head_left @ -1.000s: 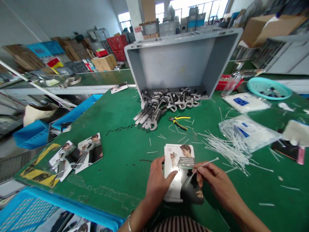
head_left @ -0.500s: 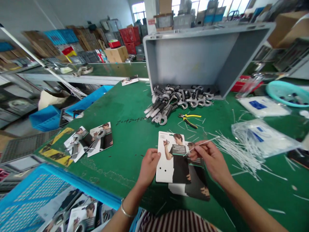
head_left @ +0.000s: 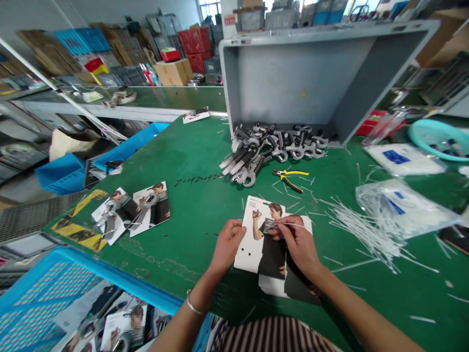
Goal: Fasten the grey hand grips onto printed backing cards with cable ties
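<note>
My left hand (head_left: 227,244) pinches the left edge of a printed backing card (head_left: 252,259), which is tilted up over a stack of similar cards (head_left: 271,286). In my right hand (head_left: 298,242), a thin white cable tie (head_left: 291,224) is held between thumb and fingers, in front of the card. Its tip overlaps the dark print; whether it touches the card I cannot tell. Part of the stack is hidden by my right hand. Beyond the cards lie yellow-and-black cutting pliers (head_left: 291,172) and a heap of grey-and-black hand grips (head_left: 249,156).
A large grey crate (head_left: 286,78) lies on its side behind the heap. Loose white cable ties (head_left: 361,230) and plastic bags (head_left: 406,205) are at the right. Two carded grips (head_left: 150,208) rest at the left, above a blue basket (head_left: 54,288) holding more.
My right hand has moved left with the cable tie, bringing it across the front of the card. My left hand still holds the card, which has tilted slightly.
</note>
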The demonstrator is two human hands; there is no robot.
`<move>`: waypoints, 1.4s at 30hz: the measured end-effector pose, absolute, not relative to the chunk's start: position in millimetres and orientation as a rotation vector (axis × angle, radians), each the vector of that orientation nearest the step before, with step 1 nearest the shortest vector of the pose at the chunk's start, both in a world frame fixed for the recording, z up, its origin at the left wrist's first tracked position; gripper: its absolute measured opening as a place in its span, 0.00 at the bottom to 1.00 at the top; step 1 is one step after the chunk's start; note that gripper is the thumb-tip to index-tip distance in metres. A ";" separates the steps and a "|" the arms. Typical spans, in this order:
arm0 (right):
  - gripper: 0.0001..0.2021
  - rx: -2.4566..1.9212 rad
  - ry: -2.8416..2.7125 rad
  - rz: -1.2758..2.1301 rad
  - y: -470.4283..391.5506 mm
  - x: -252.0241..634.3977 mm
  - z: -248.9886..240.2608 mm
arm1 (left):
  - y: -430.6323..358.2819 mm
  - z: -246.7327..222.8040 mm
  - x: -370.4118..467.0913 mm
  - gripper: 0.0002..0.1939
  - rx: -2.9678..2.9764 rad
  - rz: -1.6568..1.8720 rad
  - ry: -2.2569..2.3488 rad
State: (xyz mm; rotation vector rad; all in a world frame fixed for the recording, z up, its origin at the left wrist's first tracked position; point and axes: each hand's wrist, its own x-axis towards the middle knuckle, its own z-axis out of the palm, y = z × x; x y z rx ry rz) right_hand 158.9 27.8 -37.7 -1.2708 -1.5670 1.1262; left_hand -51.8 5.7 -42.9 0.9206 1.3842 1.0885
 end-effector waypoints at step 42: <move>0.12 -1.158 -1.502 1.476 38.5 165.1 -42.8 | -19.9 -19.5 -57.5 0.16 1.691 0.585 1.288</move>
